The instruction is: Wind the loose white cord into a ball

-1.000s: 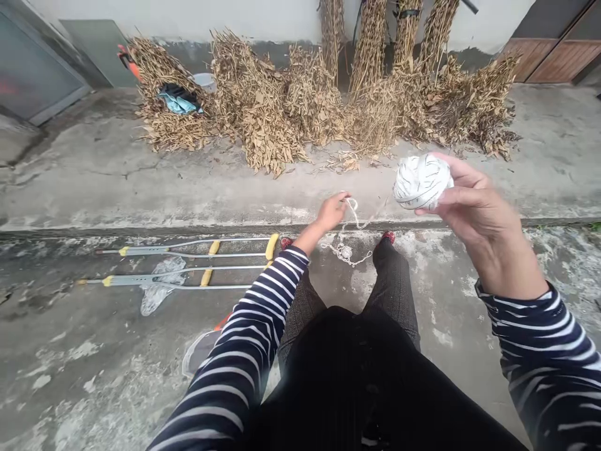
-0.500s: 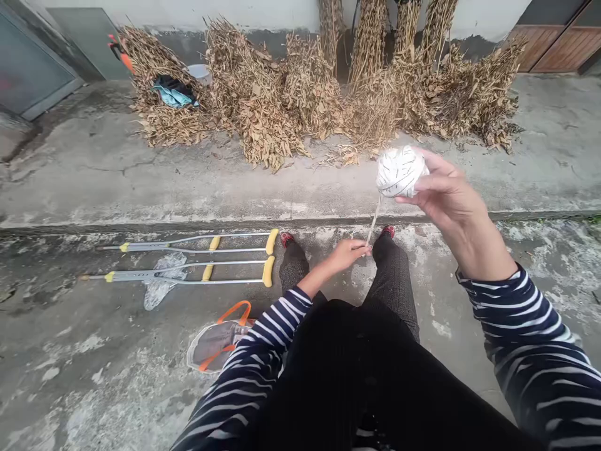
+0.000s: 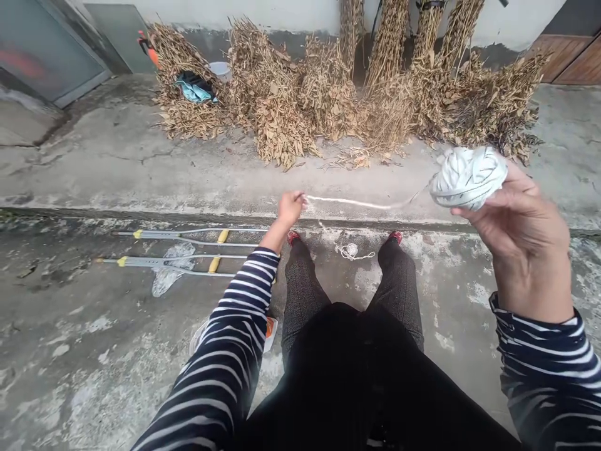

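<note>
My right hand [image 3: 526, 219] holds up a ball of white cord [image 3: 469, 177] with dark flecks, fingers wrapped round its right side. From the ball a strand of cord [image 3: 352, 202] runs left, nearly level, to my left hand [image 3: 291, 208], which pinches it between thumb and fingers. On the ground between my feet lies a small loose heap of white cord [image 3: 350, 252] with a trailing loop. A short piece of cord hangs below my left hand; whether it joins the heap I cannot tell.
A pair of crutches [image 3: 188, 235] with yellow grips lies on the concrete at left, over a clear plastic bag [image 3: 169, 275]. My left sleeve mostly covers a bag with orange parts [image 3: 270, 329]. Beyond the step edge [image 3: 225, 216], dried plant bundles [image 3: 282, 94] lean against the wall.
My left hand has moved up and left, stretching the strand out level. My right hand with the ball has shifted right. The heap between my feet has come into view.
</note>
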